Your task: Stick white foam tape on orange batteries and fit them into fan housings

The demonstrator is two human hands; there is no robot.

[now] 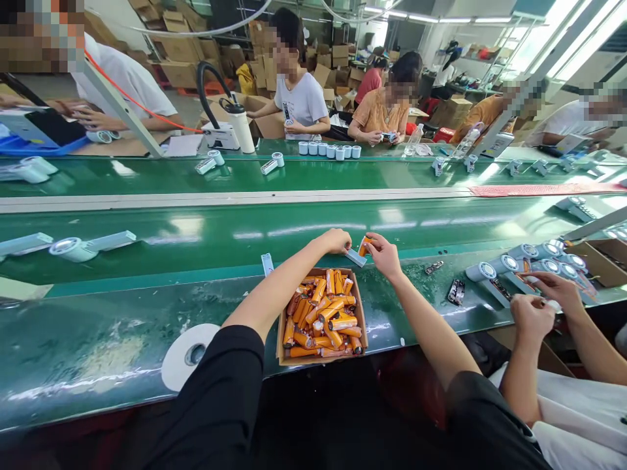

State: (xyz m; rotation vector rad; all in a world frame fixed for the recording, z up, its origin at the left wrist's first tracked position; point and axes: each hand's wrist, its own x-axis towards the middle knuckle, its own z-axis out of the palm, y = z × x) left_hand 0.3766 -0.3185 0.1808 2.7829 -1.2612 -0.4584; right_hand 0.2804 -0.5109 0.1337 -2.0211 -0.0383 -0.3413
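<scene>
Orange cell (pixel 364 246): tilting between the two hands, its lower end lying near the pale blue casing (pixel 356 258)
Right hand (pixel 385 256): pinching the orange cell, fingers closing around its upper part
Left hand (pixel 336 241): holding the pale blue casing by its end, fingers narrowing on it
Box of orange cells (pixel 322 316): sitting open on the desk (pixel 117 326), just in front of the person, between the forearms
Second casing (pixel 267 264): lying near the box's far left corner
White reel (pixel 189 356): lying flat left of the box, the left sleeve partly covering it
Circuit board (pixel 456 292): resting right of the right forearm
Co-worker's hands (pixel 533 320): working farther right, beside grouped round-headed units (pixel 504 264)
</scene>
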